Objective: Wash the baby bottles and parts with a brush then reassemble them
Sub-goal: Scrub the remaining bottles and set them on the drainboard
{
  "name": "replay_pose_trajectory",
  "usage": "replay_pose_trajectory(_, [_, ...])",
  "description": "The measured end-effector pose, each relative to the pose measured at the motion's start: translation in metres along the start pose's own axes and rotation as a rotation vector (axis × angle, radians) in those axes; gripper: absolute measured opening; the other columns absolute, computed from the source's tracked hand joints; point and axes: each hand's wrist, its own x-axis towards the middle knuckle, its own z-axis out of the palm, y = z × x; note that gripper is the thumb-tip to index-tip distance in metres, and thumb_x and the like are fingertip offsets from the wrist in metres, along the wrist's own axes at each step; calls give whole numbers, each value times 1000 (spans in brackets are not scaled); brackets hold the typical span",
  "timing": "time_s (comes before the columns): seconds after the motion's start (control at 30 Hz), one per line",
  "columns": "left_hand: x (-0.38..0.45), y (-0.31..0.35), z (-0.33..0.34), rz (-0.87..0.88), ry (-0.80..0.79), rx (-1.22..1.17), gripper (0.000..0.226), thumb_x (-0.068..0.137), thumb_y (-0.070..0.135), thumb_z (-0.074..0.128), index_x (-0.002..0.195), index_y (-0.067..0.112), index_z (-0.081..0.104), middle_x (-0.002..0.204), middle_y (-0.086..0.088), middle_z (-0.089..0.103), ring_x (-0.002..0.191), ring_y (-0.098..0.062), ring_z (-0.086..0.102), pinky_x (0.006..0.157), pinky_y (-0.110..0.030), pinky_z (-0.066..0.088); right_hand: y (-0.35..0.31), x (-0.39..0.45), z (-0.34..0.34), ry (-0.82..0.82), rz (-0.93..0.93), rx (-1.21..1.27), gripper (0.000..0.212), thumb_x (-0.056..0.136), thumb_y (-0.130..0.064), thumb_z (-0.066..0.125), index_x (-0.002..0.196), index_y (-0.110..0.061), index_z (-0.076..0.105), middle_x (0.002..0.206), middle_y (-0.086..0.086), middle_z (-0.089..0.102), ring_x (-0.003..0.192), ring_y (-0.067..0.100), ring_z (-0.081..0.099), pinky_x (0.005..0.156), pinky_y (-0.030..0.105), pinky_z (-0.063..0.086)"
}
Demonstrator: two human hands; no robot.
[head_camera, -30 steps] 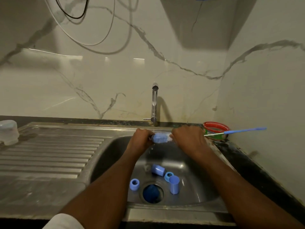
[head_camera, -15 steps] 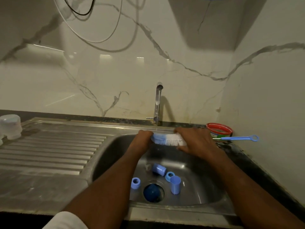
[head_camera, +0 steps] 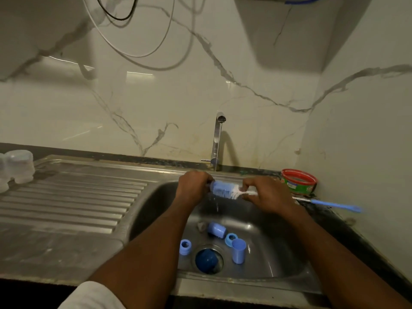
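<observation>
Over the sink basin (head_camera: 278, 246), my left hand (head_camera: 194, 186) curls round the tip of a bottle brush (head_camera: 225, 190) with blue and white bristles. Anything else inside that fist is hidden. My right hand (head_camera: 265, 195) grips the brush's shaft, and its blue handle (head_camera: 334, 205) sticks out to the right. Water from the tap (head_camera: 217, 139) runs onto the bristles. On the basin floor lie a blue cap (head_camera: 217, 229), two blue rings (head_camera: 185, 246) (head_camera: 230, 239) and an upright blue cup (head_camera: 238, 250).
A dark blue stopper (head_camera: 206, 260) sits in the drain. Clear bottles (head_camera: 19, 166) stand at the far left of the ribbed steel drainboard (head_camera: 78, 204). A red-rimmed green tub (head_camera: 298, 181) sits in the right corner by the marble wall.
The brush slid between my hands: first more bristles showed, now slightly fewer. Its blue handle dipped lower on the right. The parts in the basin stayed put.
</observation>
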Motion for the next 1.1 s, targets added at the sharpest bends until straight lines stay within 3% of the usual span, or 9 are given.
replay_pose_trajectory(0.2, [-2,14,8,100,-7,-58,27,94,28,70,121,24,68,118,-3,67,105,-17,63,91,-29,49,-2,6,-20,-244,348,568,41,104,-50,45,97,-17,69,79,7,69,69,17,60,62,28,44])
replay_pose_trajectory(0.37, [1,10,13,45,-120,-116,28,96,31,67,121,21,66,117,-4,70,105,-15,64,97,-33,51,1,-3,-7,-70,80,61,50,87,-75,52,109,-33,67,97,-9,69,86,10,62,81,33,50])
replay_pose_trajectory(0.53, [1,2,9,34,-112,-140,27,95,24,69,121,19,68,116,-4,71,106,-16,66,98,-34,52,-10,1,-7,81,26,-113,37,96,-57,55,114,-29,70,99,-5,71,87,13,64,80,35,55])
replay_pose_trajectory(0.6, [2,1,7,59,-53,-148,22,93,21,72,115,19,71,111,-3,73,101,-14,67,94,-31,53,-20,5,-14,-79,246,165,29,97,-49,59,103,-22,70,86,-2,70,74,12,61,68,29,52])
replay_pose_trajectory(0.67, [0,2,5,74,-13,-168,20,91,18,73,112,19,71,108,-3,73,100,-14,67,93,-30,53,-25,7,-27,-343,597,779,22,98,-33,63,90,-13,67,61,-3,60,48,7,47,48,19,38])
replay_pose_trajectory(0.73, [-1,2,4,79,42,-216,22,90,17,75,111,18,72,108,-3,74,99,-14,68,93,-33,54,-24,2,-30,-435,696,990,23,98,-31,63,87,-11,67,51,-7,53,41,6,38,44,19,28])
replay_pose_trajectory(0.83, [-2,3,7,23,11,-280,25,90,20,74,115,19,70,111,-3,73,103,-14,67,95,-36,55,-17,2,-15,-211,404,509,35,99,-45,60,109,-13,68,70,-6,73,64,12,66,63,28,51])
replay_pose_trajectory(0.93, [-1,1,13,-58,-110,-238,28,93,24,71,120,17,68,118,-6,70,109,-18,65,99,-35,51,-12,-3,-6,13,62,-28,60,87,-73,56,127,-30,53,118,-5,65,101,18,63,86,36,51])
replay_pose_trajectory(1.1, [2,-5,15,-146,-89,-302,24,89,22,77,112,15,74,107,-6,75,99,-17,69,90,-27,51,-17,1,-7,150,-99,-270,30,94,-54,55,112,-31,63,108,-4,69,93,19,65,79,37,54])
